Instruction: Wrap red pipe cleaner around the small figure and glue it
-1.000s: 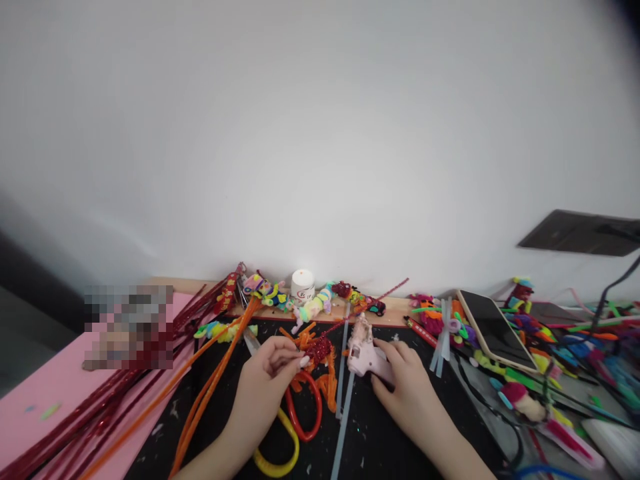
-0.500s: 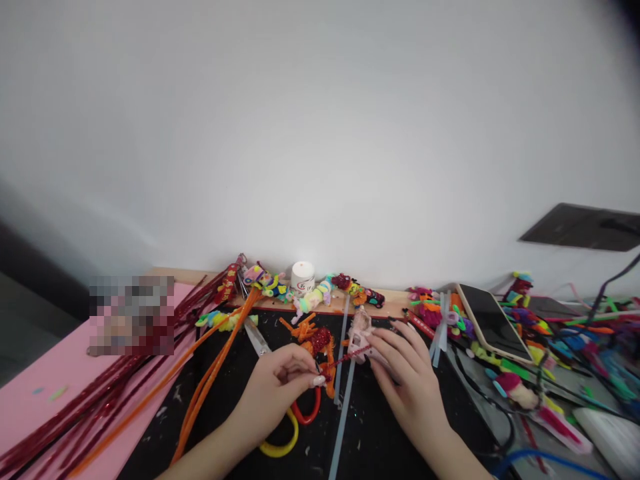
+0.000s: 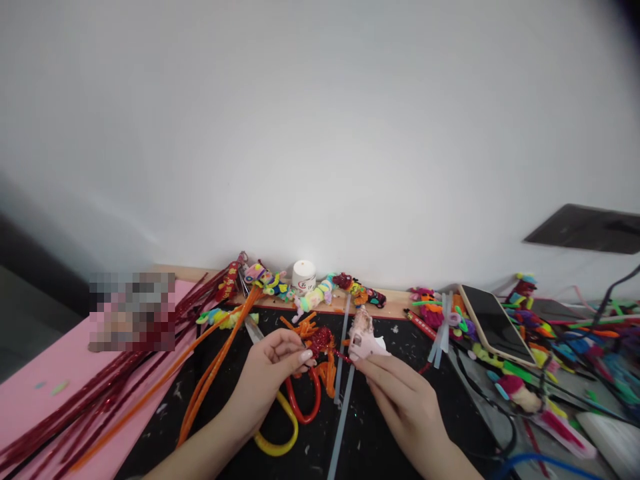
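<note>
My left hand is closed in a pinch on a red tinsel pipe cleaner. My right hand pinches the other end of that strand. A glittery red bundle sits by my left fingertips, with orange pipe cleaner pieces around and below it. Just beyond my right fingers lies a pale pink tool that looks like a hot glue gun. Under my left hand, scissors with yellow and red handles rest on the black mat.
Long red tinsel stems and orange stems lie to the left. Translucent glue sticks cross the mat. A white jar and small pipe cleaner figures line the wall. On the right are a phone and cables.
My right hand has moved back from the pink tool toward me, and its fingers have drawn together on the red strand. My left hand has shifted slightly left and up.
</note>
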`<state>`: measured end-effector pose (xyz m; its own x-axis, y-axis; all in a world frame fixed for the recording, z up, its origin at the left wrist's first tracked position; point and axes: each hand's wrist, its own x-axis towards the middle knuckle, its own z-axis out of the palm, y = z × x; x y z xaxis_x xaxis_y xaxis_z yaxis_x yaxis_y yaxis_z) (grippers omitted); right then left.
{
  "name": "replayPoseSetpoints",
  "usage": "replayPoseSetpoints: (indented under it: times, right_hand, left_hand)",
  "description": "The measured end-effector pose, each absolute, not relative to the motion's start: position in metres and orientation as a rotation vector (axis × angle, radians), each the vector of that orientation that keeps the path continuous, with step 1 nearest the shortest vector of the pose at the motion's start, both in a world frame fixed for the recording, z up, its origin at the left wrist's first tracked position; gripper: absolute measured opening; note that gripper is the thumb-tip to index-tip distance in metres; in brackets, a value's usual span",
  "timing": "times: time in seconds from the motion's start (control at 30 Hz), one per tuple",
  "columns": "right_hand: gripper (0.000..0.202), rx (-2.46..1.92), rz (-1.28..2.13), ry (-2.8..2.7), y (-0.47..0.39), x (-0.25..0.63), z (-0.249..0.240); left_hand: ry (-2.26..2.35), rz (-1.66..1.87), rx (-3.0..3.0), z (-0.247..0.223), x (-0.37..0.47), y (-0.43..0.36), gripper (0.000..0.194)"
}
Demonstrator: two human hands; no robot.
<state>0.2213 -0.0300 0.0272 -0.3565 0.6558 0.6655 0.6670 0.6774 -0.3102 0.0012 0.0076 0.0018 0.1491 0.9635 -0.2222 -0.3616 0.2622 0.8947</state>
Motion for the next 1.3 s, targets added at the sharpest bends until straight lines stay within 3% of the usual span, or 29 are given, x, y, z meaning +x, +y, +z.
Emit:
replayPoseSetpoints:
  times: [1.3]
  right_hand:
    - [0.027, -0.985, 0.437, -2.267, -0.039, 0.198, 0.024]
  left_hand:
    - [1.049, 1.132, 0.731, 0.012, 0.014, -0.009, 0.026]
